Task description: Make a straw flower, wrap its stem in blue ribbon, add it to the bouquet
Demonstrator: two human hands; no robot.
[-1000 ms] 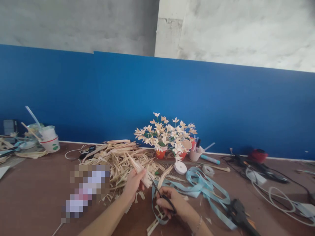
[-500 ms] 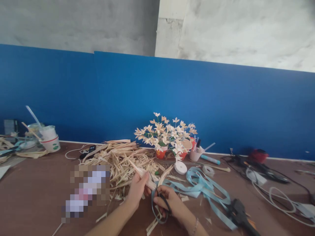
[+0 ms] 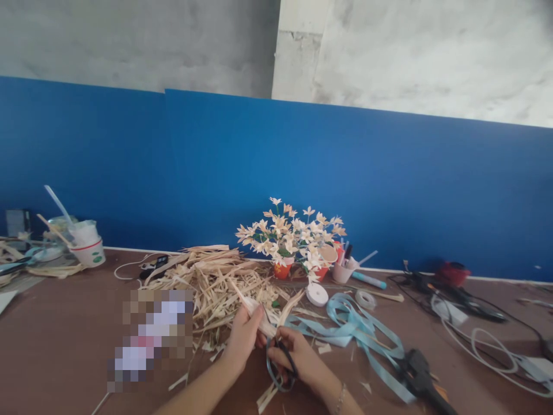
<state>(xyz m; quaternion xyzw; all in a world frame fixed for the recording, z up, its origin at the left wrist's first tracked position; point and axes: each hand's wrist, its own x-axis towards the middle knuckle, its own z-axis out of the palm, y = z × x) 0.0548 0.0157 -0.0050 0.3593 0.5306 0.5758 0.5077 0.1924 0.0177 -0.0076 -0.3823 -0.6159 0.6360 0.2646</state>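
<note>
My left hand (image 3: pixel 244 339) pinches a pale dried leaf strip (image 3: pixel 254 310) that slants up to the left over the brown table (image 3: pixel 64 340). Just right of it, my right hand (image 3: pixel 298 357) is closed round black scissors (image 3: pixel 276 337), whose blades meet the strip close to my left fingers. Right behind both hands lies a heap of dried straw strips (image 3: pixel 207 282). Small cut scraps (image 3: pixel 268 396) lie below my hands.
Light blue ribbon (image 3: pixel 358 331) curls to the right, beside a black glue gun (image 3: pixel 421 377) and white cables (image 3: pixel 488 346). Pots of straw flowers (image 3: pixel 294 236), tape rolls (image 3: pixel 317 295) and a pen cup (image 3: pixel 342 271) stand against the blue wall. Paper cups (image 3: pixel 88 248) sit far left.
My right hand with the scissors has moved up and left against the strip. My left hand has shifted slightly right and down along it. More scraps lie on the table.
</note>
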